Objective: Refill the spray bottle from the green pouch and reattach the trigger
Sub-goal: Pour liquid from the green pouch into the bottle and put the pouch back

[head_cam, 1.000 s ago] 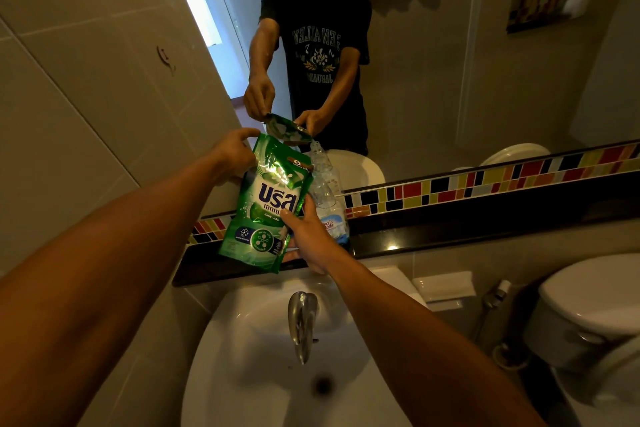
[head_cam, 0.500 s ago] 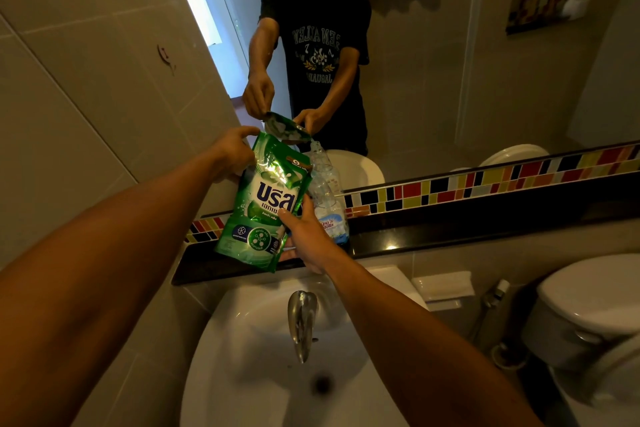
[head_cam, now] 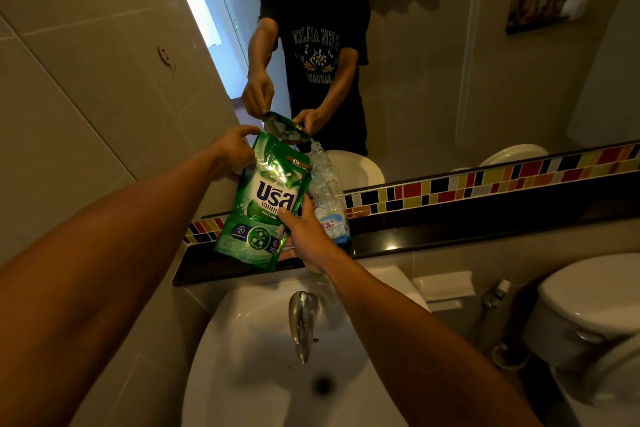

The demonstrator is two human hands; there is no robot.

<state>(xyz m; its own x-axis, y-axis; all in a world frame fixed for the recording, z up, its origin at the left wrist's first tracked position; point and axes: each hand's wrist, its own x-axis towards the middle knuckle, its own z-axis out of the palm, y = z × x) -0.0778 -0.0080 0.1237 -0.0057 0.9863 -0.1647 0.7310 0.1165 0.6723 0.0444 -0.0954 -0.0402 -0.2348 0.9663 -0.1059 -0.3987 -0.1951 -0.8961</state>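
Observation:
The green pouch [head_cam: 266, 204], with white Thai lettering, hangs tilted over the black ledge, its top right corner leaning against the neck of the clear spray bottle [head_cam: 327, 198]. The bottle stands on the ledge with no trigger on it and carries a blue label low down. My left hand [head_cam: 232, 149] pinches the pouch's top left corner. My right hand [head_cam: 304, 236] holds the pouch's lower right edge, thumb on its front, just in front of the bottle. The trigger is not in view.
A black ledge [head_cam: 450, 232] runs below the mirror with a coloured tile strip. A white sink [head_cam: 263, 374] with a chrome tap [head_cam: 303, 319] lies under my arms. A toilet [head_cam: 588, 308] stands at the right. The left wall is tiled.
The pouch has tilted a little more, its bottom swinging out to the left and its top staying at the bottle's neck. Both hands keep their grips.

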